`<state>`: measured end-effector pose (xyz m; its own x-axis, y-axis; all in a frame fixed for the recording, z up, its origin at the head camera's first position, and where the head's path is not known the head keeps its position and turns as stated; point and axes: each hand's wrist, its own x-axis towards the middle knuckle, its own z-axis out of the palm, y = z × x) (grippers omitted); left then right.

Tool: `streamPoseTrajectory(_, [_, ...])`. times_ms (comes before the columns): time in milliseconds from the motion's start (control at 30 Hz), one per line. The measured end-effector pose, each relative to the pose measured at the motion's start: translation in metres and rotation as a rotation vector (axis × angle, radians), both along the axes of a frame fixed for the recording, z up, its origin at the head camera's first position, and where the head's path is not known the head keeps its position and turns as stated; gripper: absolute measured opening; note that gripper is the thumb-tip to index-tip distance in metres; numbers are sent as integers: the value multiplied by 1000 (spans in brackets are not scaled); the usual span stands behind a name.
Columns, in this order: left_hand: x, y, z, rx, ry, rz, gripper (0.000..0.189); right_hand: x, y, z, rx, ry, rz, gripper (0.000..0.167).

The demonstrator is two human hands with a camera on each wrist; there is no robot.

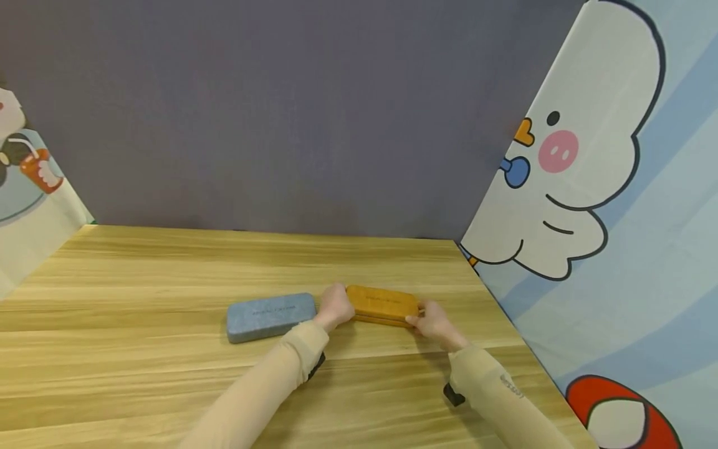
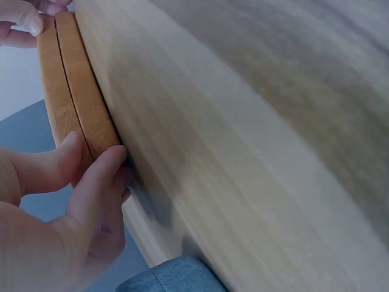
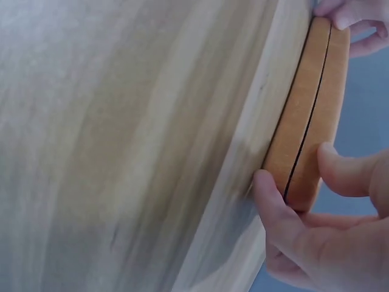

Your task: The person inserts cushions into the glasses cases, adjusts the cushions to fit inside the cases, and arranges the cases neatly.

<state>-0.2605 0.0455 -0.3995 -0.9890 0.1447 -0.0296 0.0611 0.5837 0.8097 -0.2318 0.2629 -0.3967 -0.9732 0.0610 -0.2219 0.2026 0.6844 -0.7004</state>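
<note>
An orange glasses case (image 1: 382, 302) lies closed on the wooden table, a thin dark seam running along its side. At its left end my left hand (image 1: 335, 307) pinches it between thumb and fingers. The opposite end is held by my right hand (image 1: 434, 323), thumb on the upper half and a fingertip low by the tabletop in the right wrist view. Just left of my left hand rests a second glasses case (image 1: 269, 318), blue-grey and also closed. Only one rounded end of that blue-grey case (image 2: 177, 277) shows in the left wrist view.
The light wooden table (image 1: 140, 268) runs back to a dark grey panel (image 1: 269, 125). On the right stands a light blue wall covering (image 1: 634, 312) with cartoon figures, close to the table's right edge. Another printed covering (image 1: 33, 231) is at the left.
</note>
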Motion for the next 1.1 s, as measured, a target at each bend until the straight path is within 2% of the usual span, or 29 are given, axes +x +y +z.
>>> streamPoseTrajectory(167, [2,1,0,-36,20,22,41,0,-2,-3,-11,14,-13,50])
streamPoseTrajectory(367, [-3,0,1,-95,39,-8,43,-6,-1,-4,-58,-2,-4,50])
streamPoseTrajectory(600, [-6,-5,2,-82,17,-27,45,-10,-1,2,-104,-56,35,55])
streamPoseTrajectory(733, [-6,-9,3,-96,39,-63,54,-11,-4,9,-54,-69,47,66])
streamPoseTrajectory(900, [-5,-13,8,-104,110,-72,53,-13,-15,20,83,-9,88,70])
streamPoseTrajectory(1100, [-3,-20,17,-250,193,-31,49,-19,-31,31,287,114,126,60])
